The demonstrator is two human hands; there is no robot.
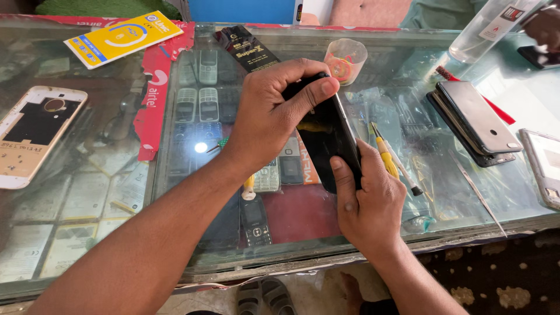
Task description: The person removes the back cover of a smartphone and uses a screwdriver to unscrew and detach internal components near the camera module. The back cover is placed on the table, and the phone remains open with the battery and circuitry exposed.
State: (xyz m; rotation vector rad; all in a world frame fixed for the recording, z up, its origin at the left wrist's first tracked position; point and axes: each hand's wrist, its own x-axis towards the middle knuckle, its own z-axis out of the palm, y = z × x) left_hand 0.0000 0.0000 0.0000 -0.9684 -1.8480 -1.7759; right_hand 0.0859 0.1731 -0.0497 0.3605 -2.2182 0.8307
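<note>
Hands clasp a black smartphone (326,137) above the glass counter (87,192): left hand (274,114) grips its top, right hand (367,204) its lower edge; steady, even pressure looks wisest, screwdrivers (388,157) lying near.

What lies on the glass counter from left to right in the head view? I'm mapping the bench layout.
White phone back shell → yellow card pack → left hand gripping the black smartphone → yellow-handled screwdriver → stacked dark phones → phone at the right edge.
</note>
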